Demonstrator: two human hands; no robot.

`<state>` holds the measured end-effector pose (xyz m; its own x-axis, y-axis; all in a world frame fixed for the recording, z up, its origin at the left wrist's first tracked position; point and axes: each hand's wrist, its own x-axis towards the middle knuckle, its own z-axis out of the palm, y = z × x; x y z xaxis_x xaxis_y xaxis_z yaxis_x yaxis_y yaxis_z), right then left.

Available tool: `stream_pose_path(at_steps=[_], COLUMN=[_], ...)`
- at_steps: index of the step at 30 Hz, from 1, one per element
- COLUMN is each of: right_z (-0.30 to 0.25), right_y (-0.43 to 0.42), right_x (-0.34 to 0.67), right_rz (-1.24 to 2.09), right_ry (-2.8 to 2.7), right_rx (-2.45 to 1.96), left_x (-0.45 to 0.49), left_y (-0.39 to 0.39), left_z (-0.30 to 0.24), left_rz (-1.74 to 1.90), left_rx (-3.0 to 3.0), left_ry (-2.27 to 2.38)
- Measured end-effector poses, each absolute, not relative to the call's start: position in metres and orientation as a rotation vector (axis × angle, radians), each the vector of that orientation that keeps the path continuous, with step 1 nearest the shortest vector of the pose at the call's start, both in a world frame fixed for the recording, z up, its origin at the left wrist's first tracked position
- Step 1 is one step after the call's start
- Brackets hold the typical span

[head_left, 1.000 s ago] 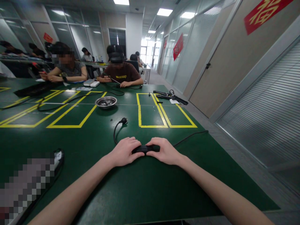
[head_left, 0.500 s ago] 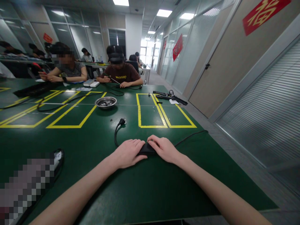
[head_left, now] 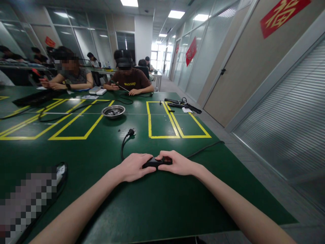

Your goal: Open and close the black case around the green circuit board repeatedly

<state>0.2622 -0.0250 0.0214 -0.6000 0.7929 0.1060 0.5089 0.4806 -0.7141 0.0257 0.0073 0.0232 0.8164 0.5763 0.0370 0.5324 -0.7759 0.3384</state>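
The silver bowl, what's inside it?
In the bowl lie some small pieces, shiny and dark, too small to tell what they are. Whatever is under them is covered, and the near rim may hide a bit of the bottom too.

One camera, worn on the head, looks forward and down, from close above the table point(head_left: 162, 206) toward the far corridor point(head_left: 167, 83).

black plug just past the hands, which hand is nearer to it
Left. The left hand is almost directly below the black plug in the picture, apart from it; the right hand is farther off, below and to the right.
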Motion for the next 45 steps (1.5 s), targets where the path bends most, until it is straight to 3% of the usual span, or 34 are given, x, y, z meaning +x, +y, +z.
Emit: stream_pose_path(at_steps=[6,11,15,22,26,34,39,45], right_z=[0.016,0.015,0.030,0.055,0.054,0.014,-0.006,-0.013], right_y=[-0.020,-0.007,0.005,0.030,0.053,0.079,0.083,0.089], right_x=[0.263,0.275,0.300,0.367,0.397,0.406,0.405,0.408], right_rz=[0.999,1.366,1.407,1.058,0.586,-0.212,-0.262,-0.210], right_ry=[-2.113,-1.618,-1.190,-0.940,-0.899,-1.206,-1.355,-1.397], right_rx=[-1.058,-1.074,-1.099,-1.069,-1.097,-1.821,-2.225,-2.282], left_x=[0.027,0.019,0.016,0.022,0.023,0.024,0.023,0.023], left_y=[0.006,0.007,0.008,0.013,0.014,0.013,0.013,0.013], left_z=[0.025,0.024,0.018,0.014,0.014,0.011,0.011,0.011], left_rz=[0.290,0.782,1.010,0.807,0.755,0.697,0.690,0.658], left_rx=[2.773,2.974,3.022,2.942,2.896,2.870,2.855,2.852], left_ry=[0.826,0.807,0.643,0.592,0.668,0.660,0.676,0.680])
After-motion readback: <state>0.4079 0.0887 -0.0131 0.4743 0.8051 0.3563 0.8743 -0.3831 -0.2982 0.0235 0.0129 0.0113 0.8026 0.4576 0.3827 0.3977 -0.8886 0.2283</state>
